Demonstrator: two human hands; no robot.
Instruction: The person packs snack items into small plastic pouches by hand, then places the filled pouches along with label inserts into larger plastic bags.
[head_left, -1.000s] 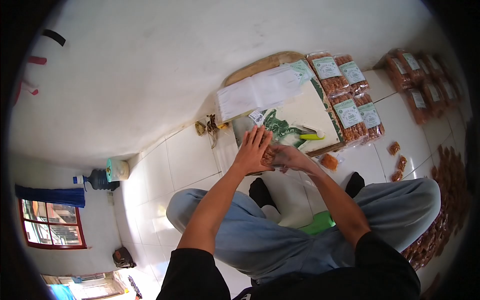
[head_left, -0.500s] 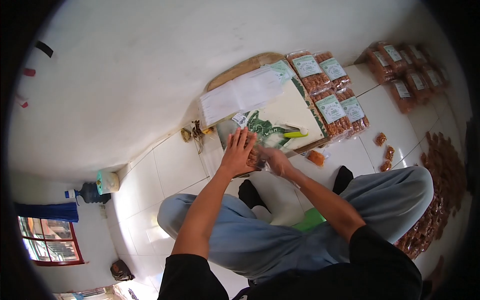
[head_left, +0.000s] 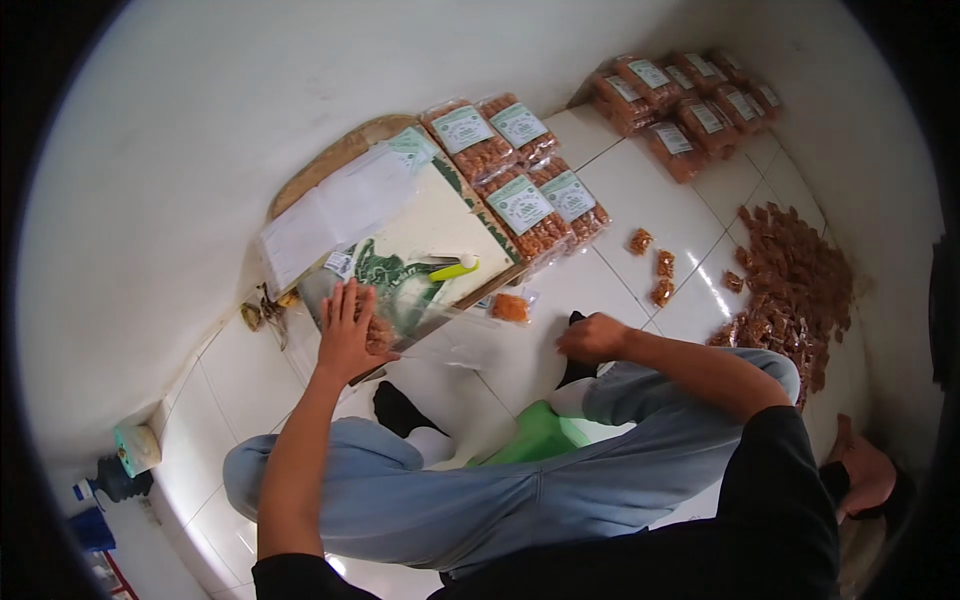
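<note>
My left hand (head_left: 346, 335) lies with fingers spread on a clear plastic pack of brown snacks (head_left: 377, 333), at the near left corner of a board (head_left: 440, 215) with a white and green surface. Loose clear plastic (head_left: 455, 345) extends from the pack towards the right. My right hand (head_left: 592, 338) is closed above my sock-covered foot, apart from the pack; what its fingers hold, if anything, is hidden. A yellow-green handled cutter (head_left: 455, 268) rests on the board, right of my left hand. White plastic sleeves (head_left: 335, 205) are stacked on its left side.
Several labelled snack packs (head_left: 520, 205) stand along the board's far right edge. More packs (head_left: 690, 100) are stacked by the wall. Small wrapped pieces (head_left: 664, 263) and a large pile of them (head_left: 795, 280) lie on the tiles at right. An orange packet (head_left: 510, 307) lies near the board.
My right hand has moved away from the pack towards the right and is now a fist. My left hand stays on the pack. The view has turned right, showing more of the pile.
</note>
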